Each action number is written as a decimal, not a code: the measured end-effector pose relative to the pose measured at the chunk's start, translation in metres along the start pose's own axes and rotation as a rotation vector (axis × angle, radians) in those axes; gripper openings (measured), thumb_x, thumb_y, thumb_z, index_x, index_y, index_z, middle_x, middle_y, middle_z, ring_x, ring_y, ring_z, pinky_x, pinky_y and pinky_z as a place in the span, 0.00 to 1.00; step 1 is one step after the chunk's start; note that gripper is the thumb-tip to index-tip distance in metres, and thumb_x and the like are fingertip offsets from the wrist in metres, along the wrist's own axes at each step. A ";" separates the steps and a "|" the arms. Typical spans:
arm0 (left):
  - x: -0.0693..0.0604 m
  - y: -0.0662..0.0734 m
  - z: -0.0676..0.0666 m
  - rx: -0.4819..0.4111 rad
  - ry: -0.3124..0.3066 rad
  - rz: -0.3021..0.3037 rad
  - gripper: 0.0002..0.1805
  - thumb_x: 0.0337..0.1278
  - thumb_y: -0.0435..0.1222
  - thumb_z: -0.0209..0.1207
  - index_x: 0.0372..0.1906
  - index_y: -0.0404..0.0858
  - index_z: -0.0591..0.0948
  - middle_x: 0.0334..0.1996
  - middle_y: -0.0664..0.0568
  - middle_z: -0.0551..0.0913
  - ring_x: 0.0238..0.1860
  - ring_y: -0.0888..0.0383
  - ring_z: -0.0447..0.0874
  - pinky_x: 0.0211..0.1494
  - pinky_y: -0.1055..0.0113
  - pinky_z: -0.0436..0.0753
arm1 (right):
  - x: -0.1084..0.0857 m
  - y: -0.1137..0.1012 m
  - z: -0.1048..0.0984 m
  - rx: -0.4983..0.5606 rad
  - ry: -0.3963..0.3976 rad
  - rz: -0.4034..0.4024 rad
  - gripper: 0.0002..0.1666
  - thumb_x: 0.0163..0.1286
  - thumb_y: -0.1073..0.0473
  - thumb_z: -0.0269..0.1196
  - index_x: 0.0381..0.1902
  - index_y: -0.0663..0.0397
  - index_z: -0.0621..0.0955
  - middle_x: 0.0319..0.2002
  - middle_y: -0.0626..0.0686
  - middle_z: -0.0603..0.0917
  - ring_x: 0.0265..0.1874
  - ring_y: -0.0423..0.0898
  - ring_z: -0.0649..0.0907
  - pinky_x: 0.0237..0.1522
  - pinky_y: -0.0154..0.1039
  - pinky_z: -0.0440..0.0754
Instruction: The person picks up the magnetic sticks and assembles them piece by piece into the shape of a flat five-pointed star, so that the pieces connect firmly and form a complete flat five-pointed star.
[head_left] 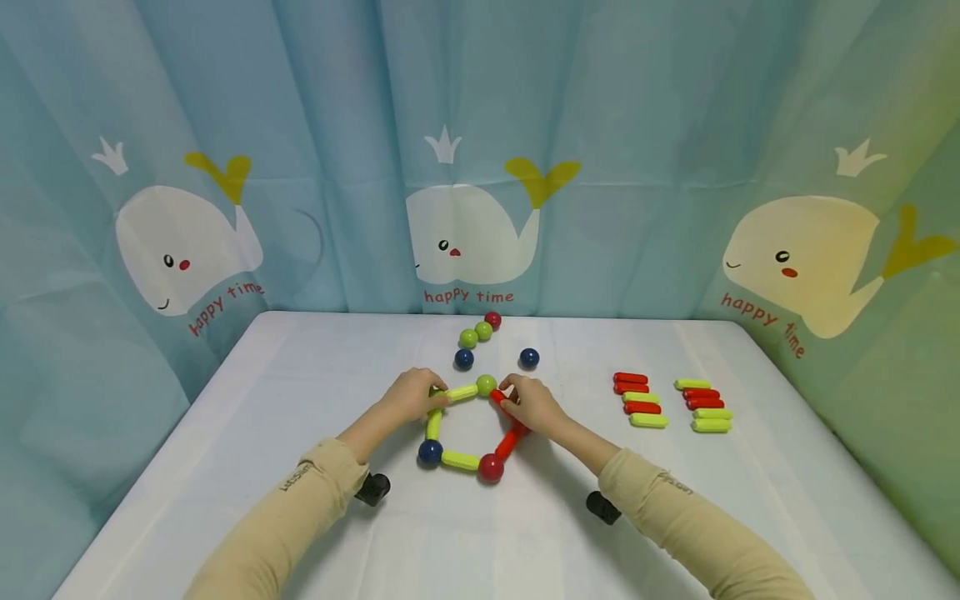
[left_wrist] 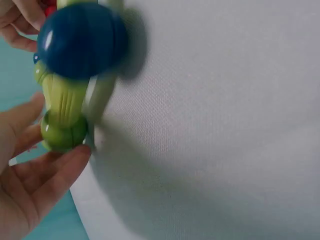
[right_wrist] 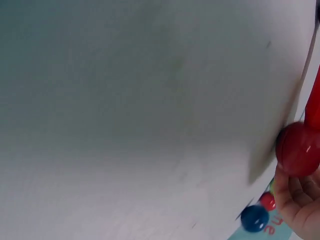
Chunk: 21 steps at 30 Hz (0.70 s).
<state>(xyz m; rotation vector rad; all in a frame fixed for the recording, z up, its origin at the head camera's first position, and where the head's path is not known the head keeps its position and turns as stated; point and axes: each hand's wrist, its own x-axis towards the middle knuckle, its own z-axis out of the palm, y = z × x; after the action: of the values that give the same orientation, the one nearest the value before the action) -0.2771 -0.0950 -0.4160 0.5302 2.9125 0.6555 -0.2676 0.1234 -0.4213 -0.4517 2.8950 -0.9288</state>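
A ring of coloured balls and short rods lies on the table. My left hand (head_left: 411,395) pinches the green ball (left_wrist: 64,132) at its left corner, joined to a yellow-green rod (left_wrist: 64,97). A blue ball (head_left: 431,452) forms the near left corner, a dark red ball (head_left: 491,467) the near one. Over the right side, my right hand (head_left: 534,404) pinches a red rod (head_left: 501,400) beside the far green ball (head_left: 487,385). Another red ball (right_wrist: 298,149), at the right corner, is mostly hidden by that hand in the head view.
Beyond the ring lie two green balls (head_left: 468,337), a red ball (head_left: 492,320) and two blue balls (head_left: 528,358). Two columns of loose red and yellow-green rods (head_left: 648,421) lie to the right. A whale-printed curtain (head_left: 345,233) hangs behind the table (head_left: 315,358).
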 end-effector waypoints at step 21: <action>-0.036 0.023 0.011 0.026 -0.227 0.096 0.61 0.33 0.56 0.72 0.72 0.34 0.54 0.73 0.37 0.50 0.71 0.40 0.56 0.69 0.49 0.63 | -0.009 0.023 -0.020 -0.120 -0.075 -0.058 0.14 0.63 0.66 0.62 0.46 0.68 0.79 0.28 0.56 0.81 0.23 0.43 0.73 0.28 0.32 0.74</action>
<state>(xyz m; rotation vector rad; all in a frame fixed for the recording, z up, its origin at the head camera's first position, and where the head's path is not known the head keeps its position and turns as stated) -0.2339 -0.0841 -0.4143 0.7025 2.7002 0.5298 -0.2680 0.1547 -0.4184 -0.5689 2.8938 -0.7307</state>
